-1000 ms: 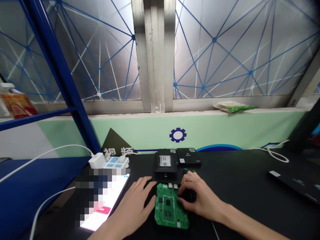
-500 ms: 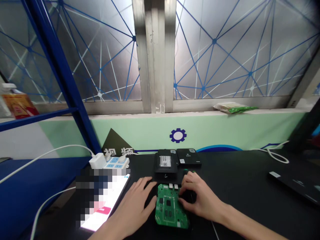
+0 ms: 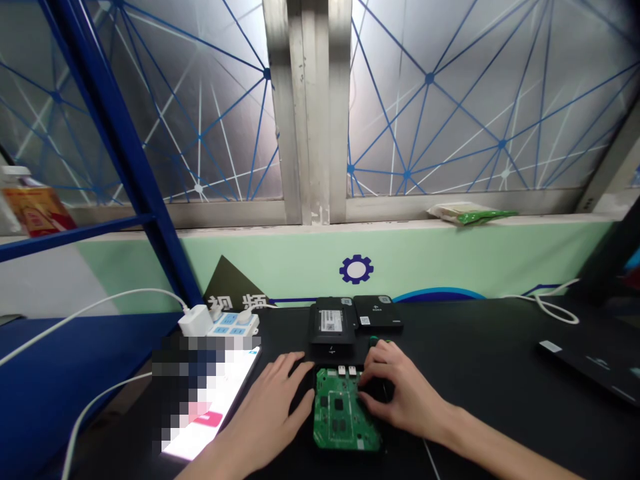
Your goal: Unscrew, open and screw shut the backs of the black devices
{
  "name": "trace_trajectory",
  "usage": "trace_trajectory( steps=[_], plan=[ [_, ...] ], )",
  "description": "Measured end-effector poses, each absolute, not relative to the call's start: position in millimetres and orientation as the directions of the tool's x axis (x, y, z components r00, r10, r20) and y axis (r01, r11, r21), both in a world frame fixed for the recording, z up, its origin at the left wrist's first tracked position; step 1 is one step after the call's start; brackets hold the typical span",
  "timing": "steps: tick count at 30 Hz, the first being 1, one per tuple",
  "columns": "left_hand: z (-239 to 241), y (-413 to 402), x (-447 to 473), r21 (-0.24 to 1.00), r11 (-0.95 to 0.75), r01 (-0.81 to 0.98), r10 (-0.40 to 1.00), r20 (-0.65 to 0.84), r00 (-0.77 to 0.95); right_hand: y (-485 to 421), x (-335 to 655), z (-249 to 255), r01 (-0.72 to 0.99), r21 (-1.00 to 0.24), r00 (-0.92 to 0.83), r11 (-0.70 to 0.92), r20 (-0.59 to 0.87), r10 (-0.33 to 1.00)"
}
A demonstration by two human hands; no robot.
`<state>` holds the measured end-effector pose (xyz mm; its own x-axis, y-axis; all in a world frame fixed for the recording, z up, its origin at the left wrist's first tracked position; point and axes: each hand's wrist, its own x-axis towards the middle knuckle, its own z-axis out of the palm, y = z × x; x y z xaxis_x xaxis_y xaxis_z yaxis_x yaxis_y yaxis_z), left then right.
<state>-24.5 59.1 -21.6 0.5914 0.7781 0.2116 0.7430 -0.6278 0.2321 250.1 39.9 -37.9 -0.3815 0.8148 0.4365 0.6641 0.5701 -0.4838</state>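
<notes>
A green circuit board (image 3: 345,417) with several dark chips and two white connectors on its far edge lies on a black shell at the front middle of the table. My left hand (image 3: 275,400) rests flat with fingers spread, its thumb and index finger at the board's left edge. On the opposite side, my right hand (image 3: 395,380) is closed, with thumb and index finger pinching the board's right edge. A small green and black piece (image 3: 373,342) peeks out behind the right knuckles; most of it is hidden.
Behind the board are a black box with a white label (image 3: 331,321) and another black box (image 3: 379,312). A lit screen (image 3: 220,400) lies left, below a power strip (image 3: 234,324). A black device (image 3: 593,367) and white cable (image 3: 557,312) are at right.
The circuit board's near end has moved slightly right and up, so it sits straighter. Both hands stay almost in place, the right one still at the board's edge.
</notes>
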Motion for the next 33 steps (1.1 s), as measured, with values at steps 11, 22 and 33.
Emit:
trace_trajectory(
  steps=[11,22,33],
  plan=[
    [-20.6,60.1,-24.3,0.226,-0.614,0.756,0.79,0.168,0.59,39.7,251.5,-39.3,0.653,-0.467,-0.395,0.596,0.46,0.795],
    [-24.7,61.5,-26.5,0.222,-0.613,0.758,0.79,0.179,0.586,38.7,252.3,-37.2,0.653,-0.439,-0.412,0.617,0.477,0.776],
    [-24.8,60.7,-25.9,0.206,-0.625,0.753,0.78,0.199,0.593,38.0,251.8,-28.0,0.681,-0.391,-0.454,0.62,0.439,0.775]
  ],
)
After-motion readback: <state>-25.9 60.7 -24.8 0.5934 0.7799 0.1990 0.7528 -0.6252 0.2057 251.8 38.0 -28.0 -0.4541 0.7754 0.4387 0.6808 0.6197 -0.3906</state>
